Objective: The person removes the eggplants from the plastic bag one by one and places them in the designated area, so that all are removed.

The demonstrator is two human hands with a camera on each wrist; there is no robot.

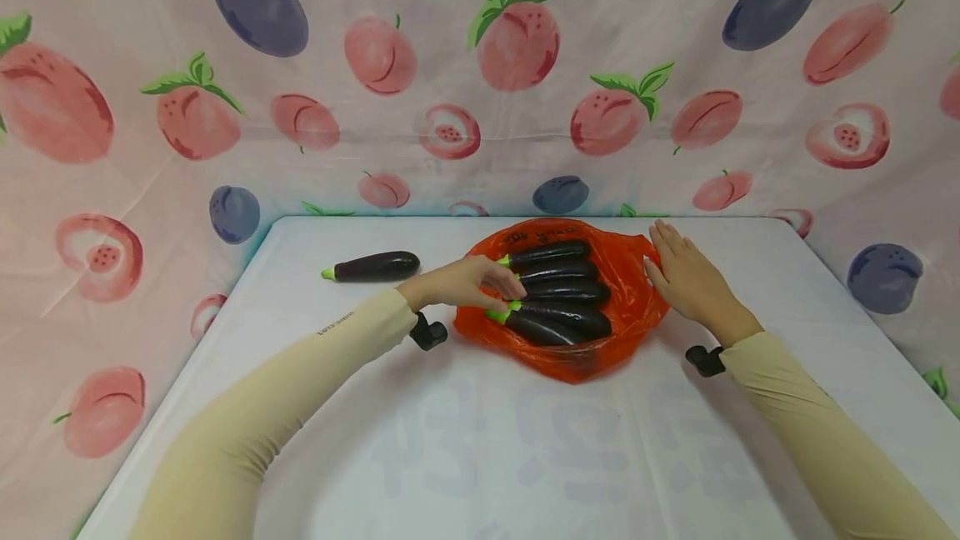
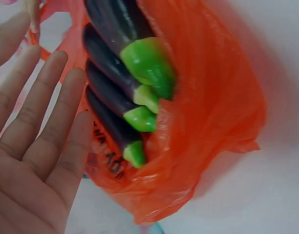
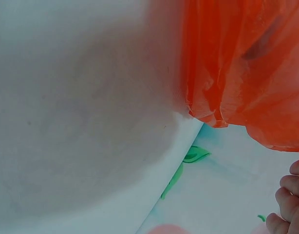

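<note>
In the head view an orange-red plastic bag [image 1: 566,367] lies spread wide on the table. Several dark purple eggplants [image 1: 558,292] lie side by side in it, green stem ends to the left. My left hand [image 1: 472,283] reaches over those stem ends, fingers loosely bent in the head view. From the left wrist, that hand's palm [image 2: 32,161] shows with nothing in it, beside the eggplants [image 2: 140,58]. At the bag's right edge is my right hand [image 1: 693,280], fingers extended together, thumb against the plastic. Only its fingertips [image 3: 291,195] appear in the right wrist view, below the bag [image 3: 271,97].
Another eggplant [image 1: 377,267] lies by itself on the white table [image 1: 480,457], left of the bag and behind the left forearm. A fruit-print cloth [image 1: 525,123] hangs behind the table's back edge. Each wrist carries a black camera mount [image 1: 427,332].
</note>
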